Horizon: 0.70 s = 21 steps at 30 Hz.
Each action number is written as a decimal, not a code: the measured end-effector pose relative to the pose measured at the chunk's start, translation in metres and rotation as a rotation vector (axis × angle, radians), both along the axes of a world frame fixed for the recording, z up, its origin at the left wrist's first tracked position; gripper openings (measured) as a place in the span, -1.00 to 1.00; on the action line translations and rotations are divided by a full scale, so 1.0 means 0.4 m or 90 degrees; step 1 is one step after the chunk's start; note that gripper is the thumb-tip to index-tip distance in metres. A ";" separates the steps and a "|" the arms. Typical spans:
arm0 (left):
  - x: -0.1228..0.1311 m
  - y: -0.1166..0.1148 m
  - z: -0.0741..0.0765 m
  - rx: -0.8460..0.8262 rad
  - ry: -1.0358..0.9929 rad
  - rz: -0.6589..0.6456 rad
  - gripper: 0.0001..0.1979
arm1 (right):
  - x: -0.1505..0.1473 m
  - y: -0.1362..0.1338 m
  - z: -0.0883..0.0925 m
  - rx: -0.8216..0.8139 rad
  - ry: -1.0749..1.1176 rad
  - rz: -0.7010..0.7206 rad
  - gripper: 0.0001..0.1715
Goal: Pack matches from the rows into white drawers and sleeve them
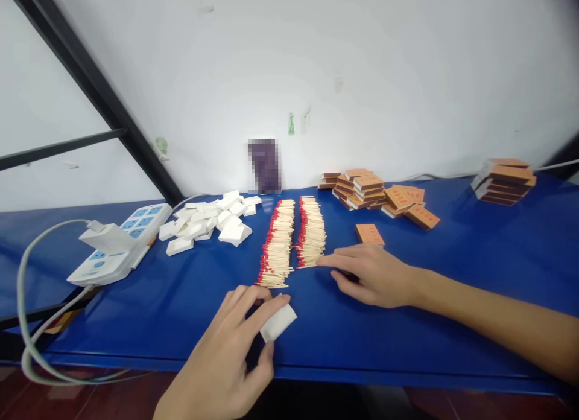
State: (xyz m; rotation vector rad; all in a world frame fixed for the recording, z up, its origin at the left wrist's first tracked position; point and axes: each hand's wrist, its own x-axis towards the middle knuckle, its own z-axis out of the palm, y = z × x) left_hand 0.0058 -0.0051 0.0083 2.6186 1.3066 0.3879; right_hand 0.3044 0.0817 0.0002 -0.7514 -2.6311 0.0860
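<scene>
Head view: left hand (230, 347) near front edge of blue table (434, 353), fingers partly open around one white tray (279, 324), index along its far side, thumb tip at its near corner; gap about as wide as the tray. Remaining fingers curl beside the index. Tray sits just off the near end of the left match row (278, 245); long axis slants, near-left to far-right, part hidden by fingers.

Right hand (375, 275) reaches in from the right, palm down, index stretched out, thumb parted slightly below it. Index fingertip is at the stick ends of the right match row (312, 233), near end; can't tell if it presses on a match. Nothing visible pinched between thumb and index.

Matches in both rows lie roughly crosswise, red heads left, bare ends right; rows themselves run front to back, side by side, narrow gap between. Single orange matchbox (370, 234) lies just beyond the right hand. White tray pile (203, 219) sits left of the rows.
</scene>
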 end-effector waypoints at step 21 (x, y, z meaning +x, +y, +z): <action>0.008 0.004 -0.024 0.102 -0.026 0.104 -0.51 | -0.004 0.006 0.015 -0.112 -0.020 -0.007 -0.58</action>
